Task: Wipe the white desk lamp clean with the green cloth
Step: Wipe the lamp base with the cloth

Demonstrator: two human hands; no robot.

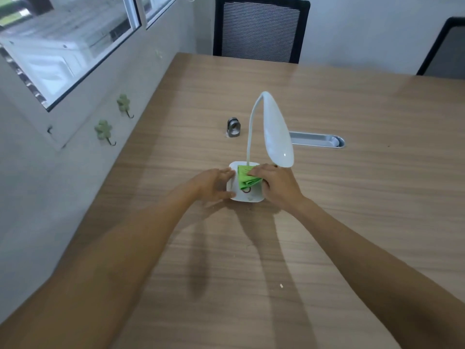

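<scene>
The white desk lamp stands on the wooden table, its thin neck arching up from a square white base and its long head drooping toward me. A folded green cloth lies on top of the base. My right hand presses on the cloth from the right, fingers curled over it. My left hand grips the base's left edge, thumb at the front corner and fingers at the back.
A small metal clamp sits behind the lamp, and a silver cable slot is set into the wooden table. Two black chairs stand at the far edge. The wall with green hooks runs along the left.
</scene>
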